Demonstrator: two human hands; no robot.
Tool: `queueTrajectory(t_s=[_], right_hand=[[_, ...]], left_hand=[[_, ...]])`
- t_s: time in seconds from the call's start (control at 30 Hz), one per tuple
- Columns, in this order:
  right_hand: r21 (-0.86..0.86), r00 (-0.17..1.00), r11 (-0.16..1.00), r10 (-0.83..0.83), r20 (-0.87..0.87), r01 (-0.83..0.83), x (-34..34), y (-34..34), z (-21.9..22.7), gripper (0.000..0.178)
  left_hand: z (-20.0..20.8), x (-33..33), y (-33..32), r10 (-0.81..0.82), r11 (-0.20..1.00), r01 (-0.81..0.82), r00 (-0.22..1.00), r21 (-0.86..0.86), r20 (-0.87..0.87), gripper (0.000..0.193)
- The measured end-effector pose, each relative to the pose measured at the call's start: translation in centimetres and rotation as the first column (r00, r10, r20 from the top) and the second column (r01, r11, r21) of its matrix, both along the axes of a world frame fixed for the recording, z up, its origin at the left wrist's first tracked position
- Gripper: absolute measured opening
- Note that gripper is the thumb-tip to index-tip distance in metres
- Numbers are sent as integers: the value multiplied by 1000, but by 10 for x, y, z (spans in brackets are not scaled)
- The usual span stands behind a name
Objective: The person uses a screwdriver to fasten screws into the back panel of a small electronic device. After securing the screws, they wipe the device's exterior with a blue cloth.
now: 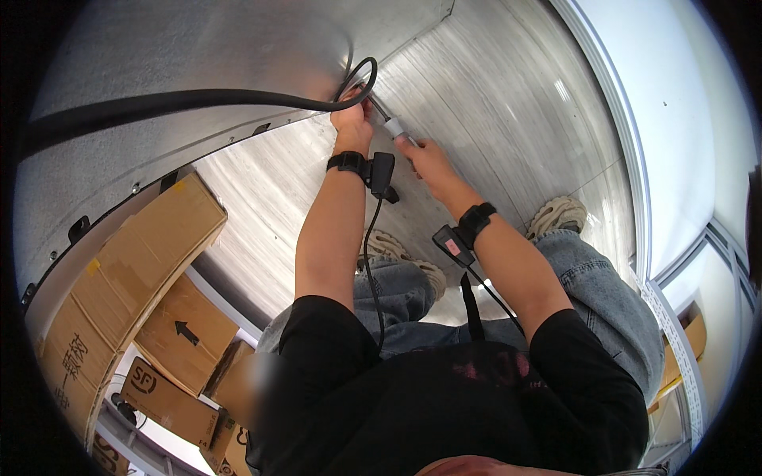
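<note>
One screwdriver, pale-handled, grasped in the right hand, low above the grey wood-patterned floor and near the metal panel. Rear of the handle covered by the curled fingers. Shaft slanting up and leftward to the left hand; tip lost to sight there, so impossible to tell what, if anything, against it.

Left hand at the lower edge of the panel, partly crossed by the loop of a thick black cable. Fingers mostly covered and hard to make out; cannot tell whether holding something or just touching the edge. Cable wide and dark at the left rim, with its start cut off; beyond the loop, hard to follow against the metal.

A black wrist unit strapped to the left wrist, another to the right, each with a thin lead running down toward the black shirt; lower ends out of sight. Shoes only partly visible below the jeans.

At lower left, a long cardboard box beside smaller cartons, some overlapped, some cut off by the dark rim, one smeared by a blurred patch beside the sleeve. At right, a white panel, also cropped by the rim.
</note>
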State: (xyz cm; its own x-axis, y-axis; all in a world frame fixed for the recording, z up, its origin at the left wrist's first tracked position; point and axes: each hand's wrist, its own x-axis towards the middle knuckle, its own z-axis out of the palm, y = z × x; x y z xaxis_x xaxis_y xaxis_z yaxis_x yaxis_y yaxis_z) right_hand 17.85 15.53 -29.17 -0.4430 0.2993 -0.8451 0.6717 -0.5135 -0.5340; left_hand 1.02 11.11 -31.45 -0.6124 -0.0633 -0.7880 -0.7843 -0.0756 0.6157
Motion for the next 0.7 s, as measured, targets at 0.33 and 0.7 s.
queueTrajectory(t_s=[0.33,0.7], right_hand=[[-208,993,972,-115,-11,110,3,8,-3,44],[-140,999,990,-25,-47,18,-5,8,20,39]], left_hand=[[-6,-1,0,45,999,-45,999,-15,8,11],[-13,-3,-8,-60,998,60,998,28,-21,12]])
